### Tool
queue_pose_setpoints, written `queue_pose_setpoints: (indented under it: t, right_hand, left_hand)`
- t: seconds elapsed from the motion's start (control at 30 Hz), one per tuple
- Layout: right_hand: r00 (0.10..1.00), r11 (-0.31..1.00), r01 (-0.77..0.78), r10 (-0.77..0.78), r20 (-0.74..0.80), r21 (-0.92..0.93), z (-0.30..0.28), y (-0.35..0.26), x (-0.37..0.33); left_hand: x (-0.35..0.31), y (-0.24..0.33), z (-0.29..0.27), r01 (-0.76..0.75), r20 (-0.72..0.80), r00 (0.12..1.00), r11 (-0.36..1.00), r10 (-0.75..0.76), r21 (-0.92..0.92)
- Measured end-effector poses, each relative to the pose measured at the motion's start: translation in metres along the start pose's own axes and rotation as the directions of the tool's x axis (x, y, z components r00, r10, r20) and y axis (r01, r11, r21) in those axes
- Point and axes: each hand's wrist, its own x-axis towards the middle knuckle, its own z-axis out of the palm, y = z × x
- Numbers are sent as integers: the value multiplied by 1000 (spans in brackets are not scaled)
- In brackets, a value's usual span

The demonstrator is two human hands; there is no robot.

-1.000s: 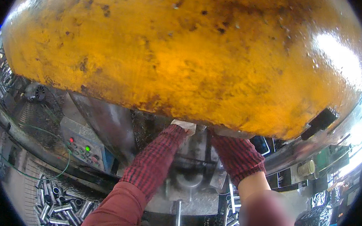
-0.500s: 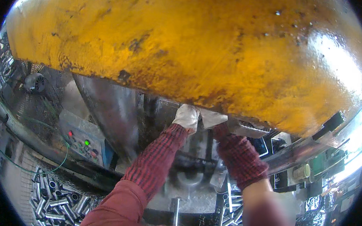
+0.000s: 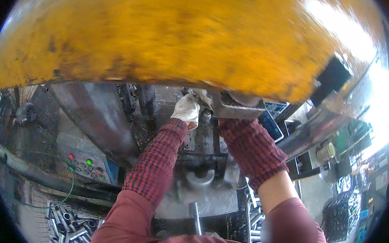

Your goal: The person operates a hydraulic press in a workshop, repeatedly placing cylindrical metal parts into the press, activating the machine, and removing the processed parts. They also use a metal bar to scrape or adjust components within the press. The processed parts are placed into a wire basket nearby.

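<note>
My left hand (image 3: 186,109), in a whitish work glove, reaches under the lower edge of a large yellow machine body (image 3: 173,43). Its fingers look curled at the tooling, and whatever they grip is hidden. Close to its right side is a small round metal piece (image 3: 207,116). A grey metal block (image 3: 239,109) stands in front of my right hand and hides it. Only the checked sleeve cover (image 3: 253,148) and bare forearm of that arm show. Below both arms, on the machine bed, is a curved metal bracket (image 3: 200,178).
At left stands a control box (image 3: 85,163) with red and green lights. Wire bins of cut metal tubes (image 3: 72,226) lie low at left, with more tubes (image 3: 255,216) at lower right. A metal rod (image 3: 196,218) points toward my body. A dark crate (image 3: 341,215) sits farther right.
The view has shifted, so the yellow body sits higher and more tooling shows below it. My right glove, visible before beside the left, is now behind the grey block. My hands have moved slightly apart.
</note>
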Motion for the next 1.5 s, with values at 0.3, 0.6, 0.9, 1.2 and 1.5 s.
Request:
queue_pose_setpoints:
  t: [0.3,0.6,0.9,1.2,1.5]
  right_hand:
    - [997,998,70,-70,-21,-8,7,-3,8]
    - [998,995,55,-54,-15,79,8,-18,0]
    - [965,767,-253,241,99,589,-100,-33,-104]
    - [699,-124,-177,683,213,976,-107,-22,-331]
    - [350,-120,-176,920,176,977,-88,-5,-504]
  left_hand:
    - [-5,-22,-9,118,110,992,705,-57,-699]
    - [1,-40,-15,13,76,995,850,-63,526]
    - [20,-100,41,-164,-239,943,951,229,263]
    - [17,-34,36,328,-308,945,-298,113,896]
    - [62,-9,-44,146,-16,986,822,-164,551]
